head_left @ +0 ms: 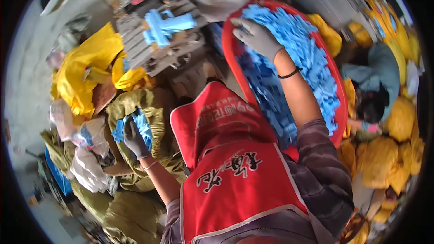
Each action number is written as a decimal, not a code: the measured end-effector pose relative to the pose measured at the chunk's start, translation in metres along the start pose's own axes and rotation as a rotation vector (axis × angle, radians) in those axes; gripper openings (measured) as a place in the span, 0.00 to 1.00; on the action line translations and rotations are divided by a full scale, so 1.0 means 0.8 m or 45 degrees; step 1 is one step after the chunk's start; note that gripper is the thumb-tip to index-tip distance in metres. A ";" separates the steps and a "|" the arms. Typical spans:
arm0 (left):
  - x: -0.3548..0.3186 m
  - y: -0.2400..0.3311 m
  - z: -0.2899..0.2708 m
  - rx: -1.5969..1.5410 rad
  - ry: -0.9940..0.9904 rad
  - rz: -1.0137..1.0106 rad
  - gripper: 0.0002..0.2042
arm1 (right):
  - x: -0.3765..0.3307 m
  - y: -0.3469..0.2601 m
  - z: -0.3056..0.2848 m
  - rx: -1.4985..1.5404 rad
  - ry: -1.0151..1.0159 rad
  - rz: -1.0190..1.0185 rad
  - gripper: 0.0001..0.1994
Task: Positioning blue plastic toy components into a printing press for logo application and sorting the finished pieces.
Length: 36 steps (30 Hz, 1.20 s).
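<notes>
My left hand (134,139), in a grey glove, is at the mouth of an olive-green sack (159,105). Its fingers close around a blue plastic piece (118,131) that sticks out to their left; blur hides the exact grip. More blue pieces (145,129) show in the sack just right of the hand. Over the far left part of a large red tub (342,95), my right hand (258,39) is gloved too, fingers stretched and apart, holding nothing. Light-blue flat plastic pieces (300,58) in great number fill the tub.
Blue gun-shaped plastic pieces (168,25) lie on a grey slatted stand (135,45) ahead. A white sack (212,2) of blue pieces stands beyond the tub. Yellow bags (83,77) lie at left. At right, a person (377,81) bends among yellow sacks (379,162).
</notes>
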State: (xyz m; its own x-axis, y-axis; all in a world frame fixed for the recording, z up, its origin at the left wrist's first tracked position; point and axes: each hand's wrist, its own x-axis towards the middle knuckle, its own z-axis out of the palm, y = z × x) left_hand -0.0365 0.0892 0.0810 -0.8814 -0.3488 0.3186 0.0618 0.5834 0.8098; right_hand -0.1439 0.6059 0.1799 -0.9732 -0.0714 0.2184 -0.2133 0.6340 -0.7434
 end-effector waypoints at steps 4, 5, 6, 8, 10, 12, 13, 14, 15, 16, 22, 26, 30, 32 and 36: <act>-0.003 -0.004 0.025 0.108 -0.152 -0.147 0.14 | -0.144 0.108 -0.005 -0.236 -0.363 0.567 0.24; -0.004 -0.004 0.032 0.086 -0.178 -0.104 0.14 | -0.180 0.128 0.000 -0.235 -0.499 0.703 0.26; -0.005 -0.003 0.038 0.069 -0.211 -0.117 0.14 | -0.214 0.144 0.010 -0.185 -0.512 0.698 0.28; -0.008 0.004 0.051 0.040 -0.251 -0.157 0.14 | -0.263 0.170 0.035 -0.214 -0.522 0.673 0.31; -0.010 0.016 0.065 0.099 -0.278 -0.046 0.14 | -0.296 0.190 0.059 -0.349 -0.511 0.597 0.34; -0.007 0.029 0.077 0.132 -0.296 0.009 0.13 | -0.307 0.212 0.075 -0.385 -0.525 0.778 0.37; -0.008 0.034 0.080 0.155 -0.312 -0.001 0.13 | -0.312 0.221 0.082 -0.400 -0.516 0.856 0.38; -0.007 0.038 0.082 0.143 -0.328 0.025 0.13 | -0.318 0.227 0.087 -0.371 -0.506 0.873 0.39; -0.007 0.041 0.083 0.090 -0.351 0.076 0.13 | -0.323 0.232 0.088 -0.346 -0.479 0.886 0.39; -0.008 0.043 0.082 0.070 -0.359 0.057 0.13 | -0.325 0.238 0.085 -0.319 -0.480 0.919 0.39; -0.020 0.034 0.059 0.148 -0.309 -0.001 0.12 | -0.331 0.238 0.034 -0.153 0.029 0.621 0.43; -0.024 0.031 0.060 0.103 -0.337 -0.061 0.13 | -0.332 0.235 0.007 -0.677 0.120 0.649 0.45; -0.025 0.035 0.063 0.094 -0.368 -0.047 0.14 | -0.331 0.257 -0.011 -0.959 0.323 0.798 0.34; -0.024 0.037 0.064 0.102 -0.371 -0.035 0.13 | -0.329 0.264 -0.004 -0.746 0.502 0.988 0.20; -0.026 0.042 0.072 0.094 -0.379 -0.049 0.13 | -0.321 0.253 0.053 -0.240 0.370 1.369 0.15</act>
State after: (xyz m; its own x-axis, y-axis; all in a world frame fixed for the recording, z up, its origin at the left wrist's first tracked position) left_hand -0.0431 0.1585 0.0733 -0.9815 -0.1479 0.1216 0.0013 0.6296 0.7769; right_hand 0.0588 0.7197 -0.0534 -0.5819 0.7476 -0.3200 0.7631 0.3660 -0.5326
